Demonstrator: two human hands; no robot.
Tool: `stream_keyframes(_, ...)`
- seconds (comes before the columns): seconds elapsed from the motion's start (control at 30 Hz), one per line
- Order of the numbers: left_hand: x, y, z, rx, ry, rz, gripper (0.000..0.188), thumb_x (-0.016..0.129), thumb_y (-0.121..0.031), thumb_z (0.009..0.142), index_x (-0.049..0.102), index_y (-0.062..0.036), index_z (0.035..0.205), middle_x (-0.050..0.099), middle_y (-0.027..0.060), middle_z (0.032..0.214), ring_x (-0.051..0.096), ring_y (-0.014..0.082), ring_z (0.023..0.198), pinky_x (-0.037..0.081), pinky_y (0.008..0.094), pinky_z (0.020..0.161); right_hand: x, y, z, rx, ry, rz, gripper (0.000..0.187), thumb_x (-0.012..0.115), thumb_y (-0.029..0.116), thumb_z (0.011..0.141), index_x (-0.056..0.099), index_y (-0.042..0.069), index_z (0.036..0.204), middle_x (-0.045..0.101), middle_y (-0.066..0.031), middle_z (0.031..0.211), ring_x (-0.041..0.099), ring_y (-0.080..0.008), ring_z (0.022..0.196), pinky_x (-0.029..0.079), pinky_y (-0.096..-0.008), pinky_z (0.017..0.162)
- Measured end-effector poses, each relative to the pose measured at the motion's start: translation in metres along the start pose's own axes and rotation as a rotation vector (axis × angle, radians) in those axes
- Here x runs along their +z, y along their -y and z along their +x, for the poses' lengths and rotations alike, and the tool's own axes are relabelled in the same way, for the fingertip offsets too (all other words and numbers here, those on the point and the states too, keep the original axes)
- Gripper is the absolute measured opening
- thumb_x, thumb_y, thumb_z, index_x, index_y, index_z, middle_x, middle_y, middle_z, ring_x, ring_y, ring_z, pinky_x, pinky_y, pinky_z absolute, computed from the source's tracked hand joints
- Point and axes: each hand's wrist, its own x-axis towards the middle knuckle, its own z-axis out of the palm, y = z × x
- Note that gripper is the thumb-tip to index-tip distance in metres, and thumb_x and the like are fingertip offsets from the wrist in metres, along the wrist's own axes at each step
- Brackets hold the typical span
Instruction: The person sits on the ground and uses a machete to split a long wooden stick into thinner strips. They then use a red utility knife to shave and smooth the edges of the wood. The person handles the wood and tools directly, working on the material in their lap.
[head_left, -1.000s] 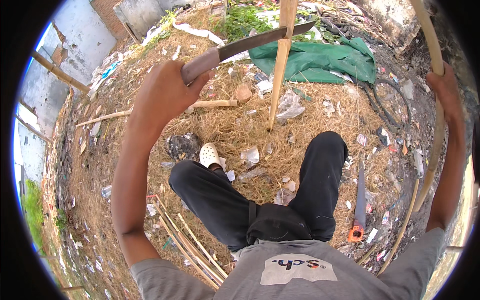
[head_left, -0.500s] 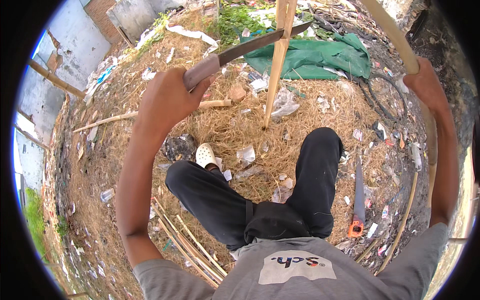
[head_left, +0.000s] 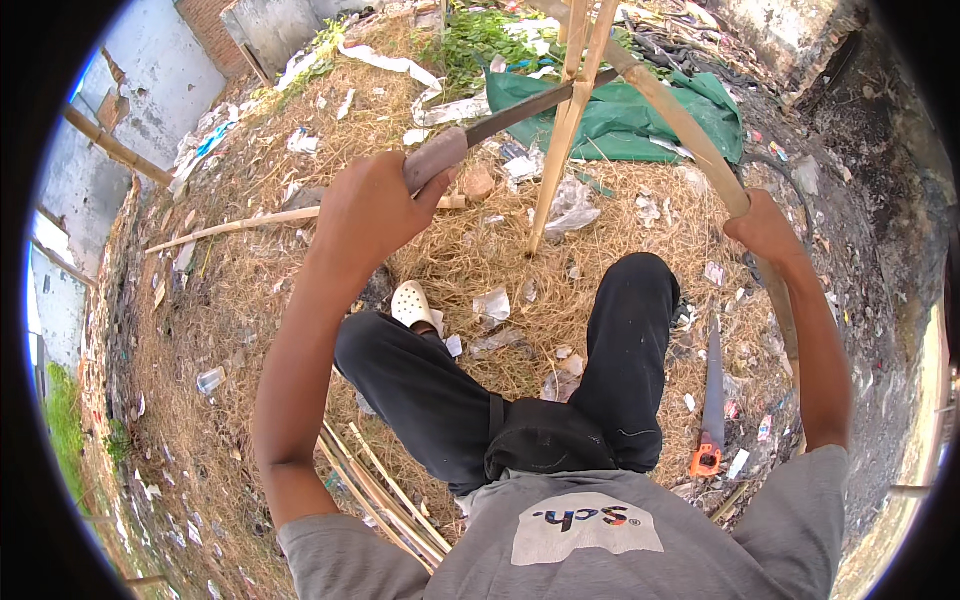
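My left hand (head_left: 375,208) is closed around the pale handle of a large knife (head_left: 515,112), held out in front of me. Its dark blade points right and crosses an upright split bamboo stake (head_left: 558,160), lying at the split where the two halves part. The foot of the stake meets the dry grass. My right hand (head_left: 768,230) grips a long bamboo pole (head_left: 690,135). The pole's upper part leans left, passing close to the blade tip and the stake top; whether they touch I cannot tell. Its lower part runs down beside my right forearm.
A green tarp (head_left: 660,120) lies beyond the stake. A handsaw (head_left: 712,400) with an orange handle rests right of my right leg. Bamboo strips (head_left: 385,500) lie by my left hip, another bamboo stick (head_left: 240,228) at left. Litter dots the grass.
My right hand has swung inward to the left, bringing the pole's upper part toward the stake. My left hand and the knife have shifted slightly right and down; the stake's top leans further right.
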Motion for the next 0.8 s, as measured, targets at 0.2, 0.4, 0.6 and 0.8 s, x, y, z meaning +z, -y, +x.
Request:
stream_keyframes(0.2, 0.046, 0.000, -0.019, -0.064, -0.054, -0.161, 0.044, 0.064, -0.040, 0.086, 0.061, 0.0028, 0.077, 0.061, 0.0224, 0.062, 0.063, 0.0401, 0.060, 0.050, 0.0482, 0.057, 0.032, -0.095, -0.053, 0.199, -0.280, 0.066, 0.034, 0.064, 0.016, 0.069, 0.057, -0.009, 0.091, 0.060, -0.0181, 0.075, 0.060, -0.0270, 0.067, 0.047, -0.0395, 0.065)
stream_keyframes(0.4, 0.065, -0.023, -0.029, -0.092, -0.017, -0.342, 0.039, 0.061, -0.038, 0.090, 0.054, 0.0005, 0.086, 0.060, 0.0213, 0.059, 0.062, 0.0402, 0.058, 0.047, 0.0492, 0.053, 0.230, -0.272, -0.158, 0.526, -0.311, -0.027, 0.038, 0.069, 0.020, 0.066, 0.061, -0.010, 0.088, 0.065, -0.0253, 0.076, 0.065, -0.0411, 0.071, 0.052, -0.0457, 0.066)
stream_keyframes(0.6, 0.063, -0.038, -0.031, -0.079, -0.030, -0.470, 0.036, 0.061, -0.036, 0.091, 0.053, -0.0006, 0.093, 0.060, 0.0195, 0.060, 0.061, 0.0397, 0.056, 0.046, 0.0467, 0.052, 0.331, -0.288, -0.252, 0.816, -0.158, 0.104, 0.044, 0.072, 0.024, 0.064, 0.064, -0.011, 0.090, 0.066, -0.0277, 0.082, 0.068, -0.0397, 0.080, 0.053, -0.0451, 0.072)
stream_keyframes(0.8, 0.086, -0.068, -0.036, -0.157, -0.056, -0.627, 0.041, 0.064, -0.035, 0.089, 0.053, 0.0015, 0.105, 0.063, 0.0180, 0.071, 0.064, 0.0334, 0.064, 0.047, 0.0421, 0.059, 0.351, -0.319, -0.282, 0.859, 0.061, -0.016, 0.071, 0.079, 0.033, 0.060, 0.057, -0.011, 0.112, 0.060, -0.0331, 0.108, 0.062, -0.0412, 0.101, 0.050, -0.0457, 0.084)
